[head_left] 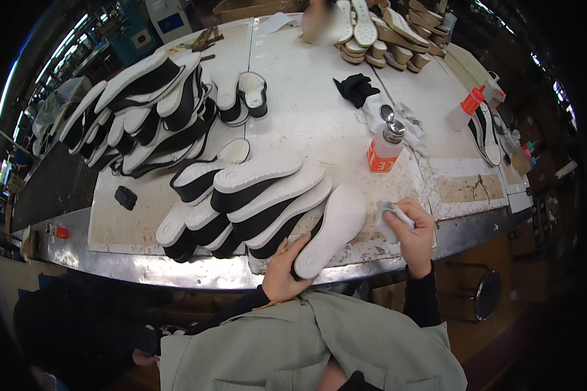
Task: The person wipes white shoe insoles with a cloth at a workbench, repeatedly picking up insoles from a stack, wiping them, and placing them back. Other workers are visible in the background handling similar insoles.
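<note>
My left hand point(284, 272) grips a white-faced sole point(338, 225) by its narrow end near the table point(293, 104) edge, long axis slanting away and slightly right, wide end farthest from me. My right hand point(416, 233) pinches a cloth point(403, 219) (pale, crumpled) just beside it. The worn white surface bears stacked soles point(267, 173) and a bottle point(383, 154); a round stool point(487, 295) stands beyond its near edge.

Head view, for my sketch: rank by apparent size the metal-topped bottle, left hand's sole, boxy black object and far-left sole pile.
1. Far-left sole pile
2. Held sole
3. Metal-topped bottle
4. Boxy black object
</note>
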`<action>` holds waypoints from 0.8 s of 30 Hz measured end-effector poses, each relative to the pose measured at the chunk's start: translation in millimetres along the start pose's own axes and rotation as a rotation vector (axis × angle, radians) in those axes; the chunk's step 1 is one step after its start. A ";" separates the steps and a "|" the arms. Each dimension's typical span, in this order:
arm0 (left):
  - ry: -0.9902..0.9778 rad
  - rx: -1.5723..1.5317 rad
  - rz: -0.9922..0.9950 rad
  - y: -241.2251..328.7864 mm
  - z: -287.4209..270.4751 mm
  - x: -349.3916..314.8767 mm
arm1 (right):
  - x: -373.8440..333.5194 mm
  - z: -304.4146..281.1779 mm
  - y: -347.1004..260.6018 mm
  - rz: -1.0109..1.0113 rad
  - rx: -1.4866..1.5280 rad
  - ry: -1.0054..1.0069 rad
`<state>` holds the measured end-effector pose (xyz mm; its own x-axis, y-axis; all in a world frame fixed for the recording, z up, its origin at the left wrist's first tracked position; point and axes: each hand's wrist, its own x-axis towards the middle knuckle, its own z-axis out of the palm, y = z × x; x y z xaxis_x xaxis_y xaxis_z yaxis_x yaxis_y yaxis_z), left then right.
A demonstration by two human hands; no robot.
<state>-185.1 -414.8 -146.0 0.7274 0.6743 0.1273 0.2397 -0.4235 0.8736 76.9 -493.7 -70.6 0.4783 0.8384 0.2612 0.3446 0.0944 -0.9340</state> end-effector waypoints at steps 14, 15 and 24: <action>0.141 -0.022 0.106 -20.8 8.1 11.0 | -32.6 92.2 27.2 -0.717 -0.223 -0.636; 0.128 0.003 0.118 -23.0 7.4 10.4 | -30.6 86.5 32.1 -0.661 -0.238 -0.602; 0.101 -0.044 0.072 -10.2 2.3 13.4 | -24.6 80.1 31.8 -0.563 -0.311 -0.463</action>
<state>-176.3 -402.8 -154.3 0.6726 0.7017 0.2349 0.1594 -0.4473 0.8801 11.4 -468.3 -126.2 -0.1965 0.8536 0.4824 0.6771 0.4740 -0.5629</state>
